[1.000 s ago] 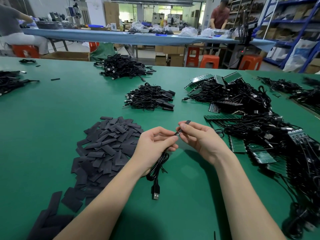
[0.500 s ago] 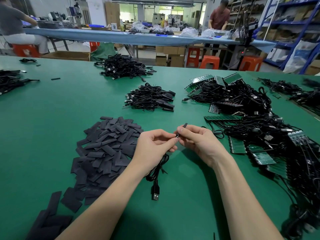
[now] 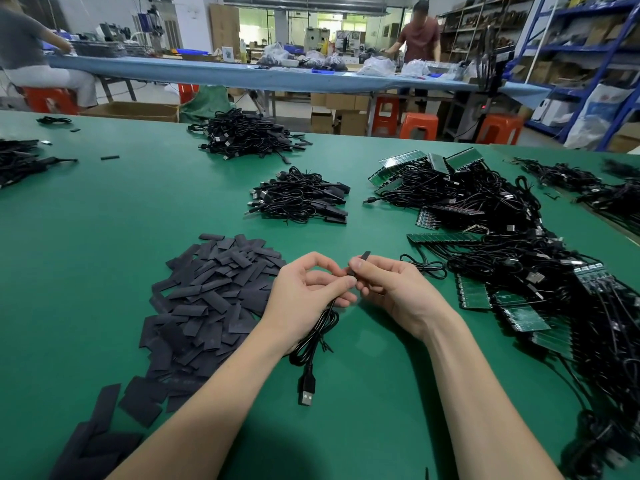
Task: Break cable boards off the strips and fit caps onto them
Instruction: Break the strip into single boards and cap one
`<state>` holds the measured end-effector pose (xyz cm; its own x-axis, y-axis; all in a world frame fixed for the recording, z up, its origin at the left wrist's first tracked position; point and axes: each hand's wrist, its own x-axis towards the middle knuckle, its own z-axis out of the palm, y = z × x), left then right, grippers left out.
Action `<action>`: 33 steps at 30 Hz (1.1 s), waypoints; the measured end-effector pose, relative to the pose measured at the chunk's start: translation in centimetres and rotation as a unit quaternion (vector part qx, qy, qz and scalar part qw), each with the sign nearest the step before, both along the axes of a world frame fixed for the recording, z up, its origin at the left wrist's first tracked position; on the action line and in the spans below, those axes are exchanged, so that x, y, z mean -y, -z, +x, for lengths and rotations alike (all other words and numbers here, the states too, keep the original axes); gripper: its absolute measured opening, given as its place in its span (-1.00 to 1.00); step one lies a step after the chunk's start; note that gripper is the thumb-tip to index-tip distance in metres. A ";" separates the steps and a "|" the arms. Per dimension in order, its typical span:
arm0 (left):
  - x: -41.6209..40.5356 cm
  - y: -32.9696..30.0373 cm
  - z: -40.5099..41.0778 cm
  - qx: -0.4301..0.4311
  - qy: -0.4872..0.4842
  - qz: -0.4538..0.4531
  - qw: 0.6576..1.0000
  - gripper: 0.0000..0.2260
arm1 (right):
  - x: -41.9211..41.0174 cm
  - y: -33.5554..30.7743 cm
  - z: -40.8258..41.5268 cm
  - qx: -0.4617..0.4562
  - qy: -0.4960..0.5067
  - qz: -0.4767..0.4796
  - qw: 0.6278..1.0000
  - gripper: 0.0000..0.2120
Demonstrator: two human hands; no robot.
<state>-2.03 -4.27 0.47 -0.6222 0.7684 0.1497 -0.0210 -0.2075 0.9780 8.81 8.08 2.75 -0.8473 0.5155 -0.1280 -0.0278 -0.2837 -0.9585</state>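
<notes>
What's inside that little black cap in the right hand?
The cap, pinched by the right hand, hides its contents. The cable leads toward it from the left hand; fingers cover the join.

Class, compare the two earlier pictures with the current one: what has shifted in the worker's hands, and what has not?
The black cap pinched in the right hand has slid further onto the board end held by the left hand; the silvery bit seen between the fingertips earlier no longer shows. Both hands keep their grip. The cable still hangs below with its USB plug on the green table; the pile of caps is unchanged.
</notes>
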 end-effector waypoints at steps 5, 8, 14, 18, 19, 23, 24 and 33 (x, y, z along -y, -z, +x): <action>0.0 0.0 -0.1 0.000 0.004 -0.003 1.000 -0.84 | 0.0 0.1 0.0 0.002 -0.013 0.005 1.000 -0.86; 0.0 0.1 -0.1 0.000 0.005 -0.009 1.000 -0.84 | 0.0 0.0 0.2 0.008 -0.022 0.009 1.000 -0.88; 0.0 0.0 0.0 0.007 -0.003 -0.005 1.000 -0.85 | 0.1 0.3 -0.2 0.000 0.006 0.001 1.000 -0.83; -0.1 -0.2 0.0 0.017 0.000 -0.002 1.000 -0.86 | 0.1 0.5 -0.4 -0.011 0.025 -0.005 1.000 -0.81; -0.1 -0.2 0.0 0.018 -0.001 -0.002 1.000 -0.86 | 0.1 0.5 -0.4 -0.015 0.028 -0.005 0.999 -0.79; -0.1 -0.1 -0.1 0.017 -0.007 -0.003 1.000 -0.86 | 0.3 0.6 -0.7 -0.028 0.041 0.003 0.999 -0.76; -0.1 -0.1 -0.1 0.016 -0.009 -0.001 1.000 -0.86 | 0.4 0.6 -0.8 -0.033 0.047 0.004 0.998 -0.76; -0.1 -0.1 -0.3 0.032 -0.016 0.006 0.999 -0.85 | 0.8 0.8 -1.3 -0.098 0.110 0.015 0.989 -0.86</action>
<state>-2.29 -4.15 0.59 -0.6552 0.7462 0.1176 -0.0775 -0.2213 0.9721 7.49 7.29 1.92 -0.7216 0.6909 0.0446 -0.2710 -0.2226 -0.9365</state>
